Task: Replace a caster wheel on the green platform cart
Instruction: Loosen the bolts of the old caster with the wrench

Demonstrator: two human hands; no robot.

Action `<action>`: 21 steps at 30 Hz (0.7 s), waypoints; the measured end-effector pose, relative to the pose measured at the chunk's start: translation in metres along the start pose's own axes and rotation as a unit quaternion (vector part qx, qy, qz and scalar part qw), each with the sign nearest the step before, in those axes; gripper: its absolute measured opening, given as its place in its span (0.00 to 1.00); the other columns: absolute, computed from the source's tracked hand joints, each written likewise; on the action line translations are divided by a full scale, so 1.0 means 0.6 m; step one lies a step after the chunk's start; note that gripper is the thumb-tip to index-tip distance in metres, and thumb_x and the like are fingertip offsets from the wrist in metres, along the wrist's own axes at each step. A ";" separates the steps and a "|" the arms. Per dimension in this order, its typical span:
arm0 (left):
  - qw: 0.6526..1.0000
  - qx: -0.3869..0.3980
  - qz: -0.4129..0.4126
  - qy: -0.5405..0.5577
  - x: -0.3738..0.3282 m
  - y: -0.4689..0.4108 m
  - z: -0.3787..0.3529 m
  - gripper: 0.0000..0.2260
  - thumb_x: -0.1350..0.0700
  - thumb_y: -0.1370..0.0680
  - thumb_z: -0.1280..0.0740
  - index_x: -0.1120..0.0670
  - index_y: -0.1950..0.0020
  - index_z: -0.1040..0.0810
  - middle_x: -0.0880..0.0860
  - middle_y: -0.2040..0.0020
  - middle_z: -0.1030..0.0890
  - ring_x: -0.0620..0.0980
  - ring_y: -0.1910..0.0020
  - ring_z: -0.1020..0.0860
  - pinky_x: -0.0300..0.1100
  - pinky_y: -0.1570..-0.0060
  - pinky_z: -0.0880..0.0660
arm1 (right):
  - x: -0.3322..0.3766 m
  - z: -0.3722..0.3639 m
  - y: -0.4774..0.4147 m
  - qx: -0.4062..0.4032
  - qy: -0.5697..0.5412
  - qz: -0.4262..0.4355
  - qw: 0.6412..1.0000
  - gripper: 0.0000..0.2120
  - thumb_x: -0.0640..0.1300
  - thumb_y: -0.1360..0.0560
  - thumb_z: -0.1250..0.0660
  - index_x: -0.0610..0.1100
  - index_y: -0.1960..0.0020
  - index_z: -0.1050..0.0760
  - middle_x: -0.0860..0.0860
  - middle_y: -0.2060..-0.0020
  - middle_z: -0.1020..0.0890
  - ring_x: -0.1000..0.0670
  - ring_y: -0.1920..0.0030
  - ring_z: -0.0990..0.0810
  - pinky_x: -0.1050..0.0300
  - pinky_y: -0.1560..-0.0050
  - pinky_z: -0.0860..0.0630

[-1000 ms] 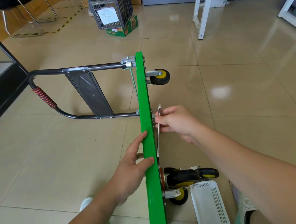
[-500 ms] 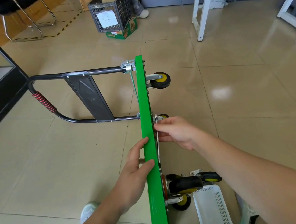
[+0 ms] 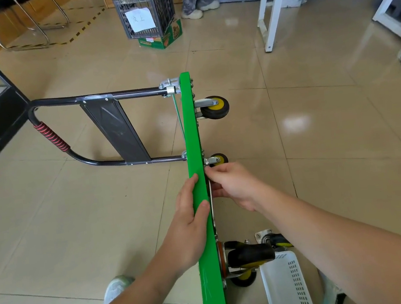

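I am steadying the green platform cart [image 3: 194,140], which is standing on edge on the tiled floor [image 3: 78,226], its wheels pointing to my right and its black handle [image 3: 95,98] reaching out to my left from the far end. My left hand [image 3: 189,217] is grasping the cart's upper edge, fingers lying along the deck face and thumb hooked over the rim. My right hand [image 3: 232,185] is working on the wheel side, its fingers curled round a thin silver wrench [image 3: 212,210] that is lying close against the underside. The second caster [image 3: 219,159] is showing just beyond my right fingertips, and the far caster [image 3: 214,107] is jutting out nearer the cart's far end. At my end, a black-tyred near caster [image 3: 251,255] is sticking out beside a white perforated basket [image 3: 288,288]. A plate-topped caster [image 3: 265,236] is sitting by the basket's far rim, partly hidden by my forearm. A black crate [image 3: 145,11] is standing well beyond the cart.
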State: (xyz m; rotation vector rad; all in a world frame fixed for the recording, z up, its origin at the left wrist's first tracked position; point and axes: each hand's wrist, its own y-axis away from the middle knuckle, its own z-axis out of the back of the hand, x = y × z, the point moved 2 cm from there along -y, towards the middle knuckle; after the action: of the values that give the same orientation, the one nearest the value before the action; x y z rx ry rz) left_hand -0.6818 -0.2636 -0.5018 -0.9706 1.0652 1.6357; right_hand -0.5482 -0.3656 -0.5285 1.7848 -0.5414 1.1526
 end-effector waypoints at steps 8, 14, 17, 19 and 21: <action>0.999 -0.010 -0.013 -0.033 0.004 -0.001 -0.006 0.24 0.55 0.12 0.47 0.41 0.17 0.48 0.38 0.19 0.43 0.22 0.28 0.42 0.16 0.33 0.48 | -0.003 -0.002 0.002 -0.049 0.005 0.012 0.999 0.10 0.42 0.18 0.35 0.37 0.46 0.18 0.43 0.53 0.13 0.45 0.54 0.14 0.53 0.54 0.19; 1.000 -0.005 -0.006 -0.027 0.009 -0.003 -0.004 0.23 0.54 0.11 0.48 0.37 0.18 0.48 0.37 0.21 0.40 0.25 0.28 0.37 0.16 0.37 0.44 | 0.000 -0.012 0.012 -0.074 0.011 0.011 0.997 0.09 0.41 0.19 0.35 0.39 0.50 0.17 0.44 0.55 0.13 0.45 0.56 0.14 0.53 0.56 0.19; 0.999 -0.002 -0.009 -0.035 0.009 -0.004 -0.003 0.23 0.53 0.11 0.48 0.38 0.18 0.48 0.37 0.21 0.41 0.32 0.24 0.38 0.18 0.33 0.44 | 0.021 -0.017 0.025 -0.066 0.017 0.040 0.997 0.08 0.39 0.19 0.34 0.39 0.53 0.17 0.44 0.60 0.14 0.47 0.61 0.15 0.54 0.59 0.19; 0.999 0.000 -0.010 -0.033 0.008 -0.004 -0.002 0.23 0.52 0.11 0.48 0.38 0.17 0.48 0.38 0.20 0.41 0.36 0.22 0.39 0.29 0.24 0.43 | 0.036 -0.014 0.036 -0.072 0.025 0.052 0.996 0.08 0.38 0.20 0.34 0.40 0.55 0.18 0.45 0.62 0.15 0.47 0.63 0.15 0.53 0.59 0.17; 0.999 0.001 -0.011 -0.033 0.006 -0.004 -0.003 0.23 0.52 0.11 0.48 0.37 0.17 0.49 0.38 0.19 0.41 0.37 0.22 0.39 0.38 0.21 0.43 | 0.040 -0.010 0.043 -0.091 0.055 0.066 0.992 0.09 0.39 0.20 0.33 0.42 0.57 0.18 0.46 0.63 0.14 0.45 0.62 0.14 0.47 0.54 0.16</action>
State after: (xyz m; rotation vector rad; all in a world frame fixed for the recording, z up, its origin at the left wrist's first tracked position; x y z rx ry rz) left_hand -0.6803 -0.2636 -0.5064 -0.9169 1.0087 1.6376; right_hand -0.5591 -0.3703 -0.4947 1.5392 -0.6833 1.2433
